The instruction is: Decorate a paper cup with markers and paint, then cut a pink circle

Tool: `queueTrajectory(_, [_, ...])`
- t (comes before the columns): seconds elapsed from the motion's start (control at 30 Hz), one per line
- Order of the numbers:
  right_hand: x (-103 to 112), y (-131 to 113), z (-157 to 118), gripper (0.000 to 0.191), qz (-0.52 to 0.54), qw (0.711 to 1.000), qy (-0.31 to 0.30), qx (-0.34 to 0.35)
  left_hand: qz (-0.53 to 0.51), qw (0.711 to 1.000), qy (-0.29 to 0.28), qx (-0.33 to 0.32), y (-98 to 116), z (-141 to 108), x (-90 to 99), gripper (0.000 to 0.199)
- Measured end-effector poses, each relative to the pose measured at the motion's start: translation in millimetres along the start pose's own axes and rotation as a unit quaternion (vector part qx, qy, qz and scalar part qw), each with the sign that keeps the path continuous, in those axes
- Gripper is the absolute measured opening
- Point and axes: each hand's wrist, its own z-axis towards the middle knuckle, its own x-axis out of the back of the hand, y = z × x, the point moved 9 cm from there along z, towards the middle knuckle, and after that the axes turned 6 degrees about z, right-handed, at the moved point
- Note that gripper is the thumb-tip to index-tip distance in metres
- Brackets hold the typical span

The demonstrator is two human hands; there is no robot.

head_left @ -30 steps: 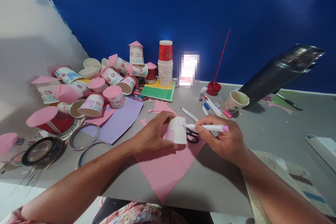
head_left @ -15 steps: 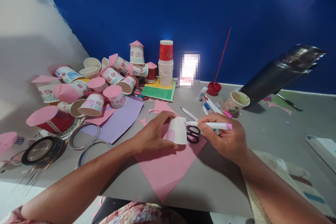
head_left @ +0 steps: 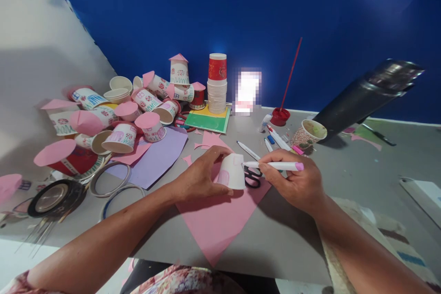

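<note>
Upside down over the pink paper [head_left: 215, 225], a white paper cup [head_left: 235, 175] is gripped from its left side by my left hand [head_left: 203, 172], thumb below and fingers above. The cup carries a filled pale-purple shape low down and a thin outline higher up. My right hand [head_left: 296, 179] pinches a white felt-tip pen [head_left: 280, 165] with a pinkish-purple end. The pen's tip is at the cup's right side, beside the outline; whether it touches is hard to make out. Black-handled scissors [head_left: 253, 177] lie just behind the cup, partly hidden by it.
Decorated cups with pink paper tops [head_left: 120, 138] crowd the left, near rolls of tape [head_left: 110, 179]. Behind stands a cup stack [head_left: 217, 96] on a green-and-yellow book [head_left: 206, 121]. Loose pens [head_left: 248, 150], a patterned cup [head_left: 306, 135] and a dark flask [head_left: 361, 101] are to the right.
The pen tip has shifted very slightly down along the cup's right side. My left hand and the cup stay almost in place.
</note>
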Motion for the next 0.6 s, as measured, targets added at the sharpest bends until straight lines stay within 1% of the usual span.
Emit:
queueTrajectory(0.13, [0.0,-3.5,-2.5,0.013,0.023,1.000,0.015,0.015,0.019,1.000,-0.002,-0.006,3.6,-0.9,-0.2,0.076])
queueTrajectory(0.37, [-7.7,-9.6,-4.6,0.011,0.028,0.998,-0.006,0.050,0.020,1.000,-0.004,-0.006,6.8,-1.4,-3.0,0.077])
queueTrajectory(0.5, [-8.0,-10.0,-3.7,0.010,0.025,0.998,-0.009,0.051,0.025,1.000,-0.001,-0.013,6.0,-1.5,-2.4,0.080])
queueTrajectory(0.6, [-6.9,-8.7,-3.1,0.011,0.015,0.999,-0.006,0.044,0.023,1.000,0.001,-0.014,4.9,-1.6,-1.2,0.076])
